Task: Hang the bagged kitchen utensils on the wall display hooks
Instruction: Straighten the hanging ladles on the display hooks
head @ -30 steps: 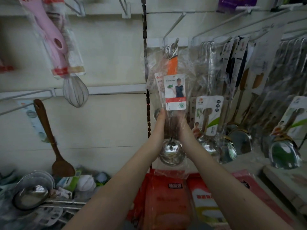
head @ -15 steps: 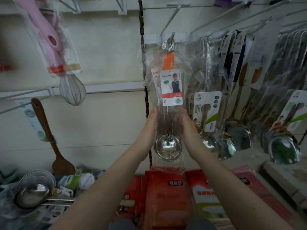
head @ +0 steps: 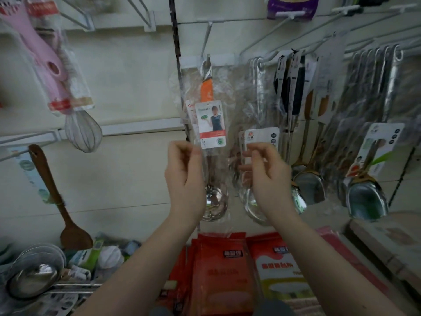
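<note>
Hanging on wall hook (head: 207, 58): bagged ladle (head: 212, 124), orange handle up | left hand (head: 185, 172): fingers curled at bag's left edge | right hand (head: 267, 179): fingers curled beside right edge | pinching film or not: cannot tell

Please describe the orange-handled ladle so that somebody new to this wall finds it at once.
Find the dark vertical rail in the middle of the wall; the first hook to its right holds a ladle in a clear bag. Unlike the steel utensils further right, it has an orange handle above a white card picturing a person.
</note>
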